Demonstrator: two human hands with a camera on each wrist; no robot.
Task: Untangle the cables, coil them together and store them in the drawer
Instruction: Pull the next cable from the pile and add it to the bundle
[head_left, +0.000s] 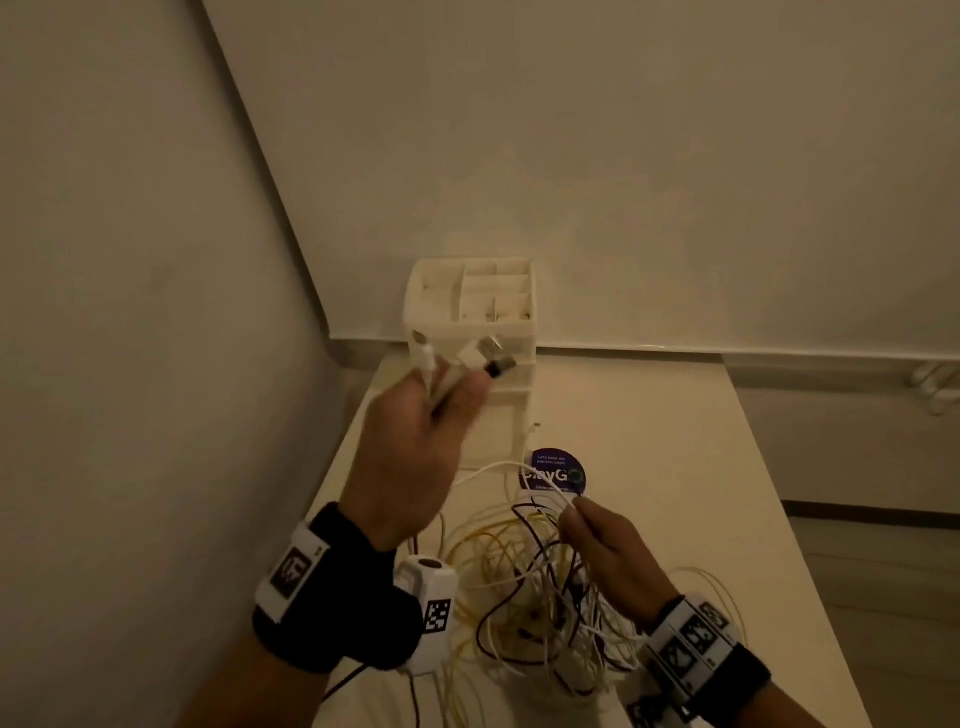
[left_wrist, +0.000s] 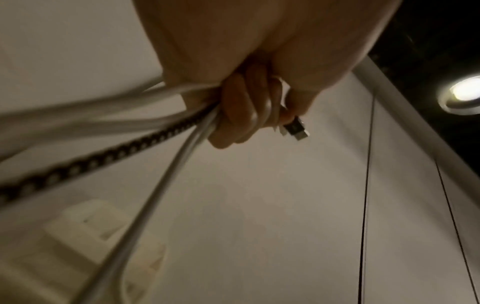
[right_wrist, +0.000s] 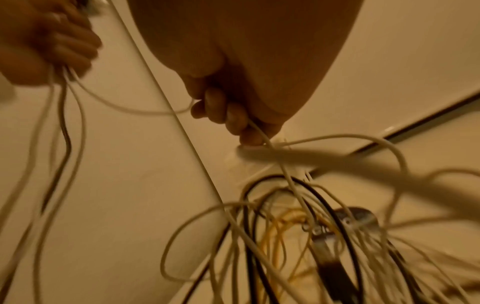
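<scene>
A pale table carries tangled cables at 6 o'clock; a round purple sticker lies centrally; a white organizer stands at 12 o'clock.

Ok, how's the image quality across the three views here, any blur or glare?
Head view: dim, warm cast, left hand slightly smeared. Left wrist view: cables blurred, ceiling lamp flares. Right wrist view: cable tangle streaked, foreground out of focus.

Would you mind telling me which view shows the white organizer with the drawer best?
The head view: the organizer stands whole at the table's far end, its top compartments visible, behind the raised left hand. The left wrist view catches only a blurred corner; in the right wrist view I cannot make it out.
</scene>
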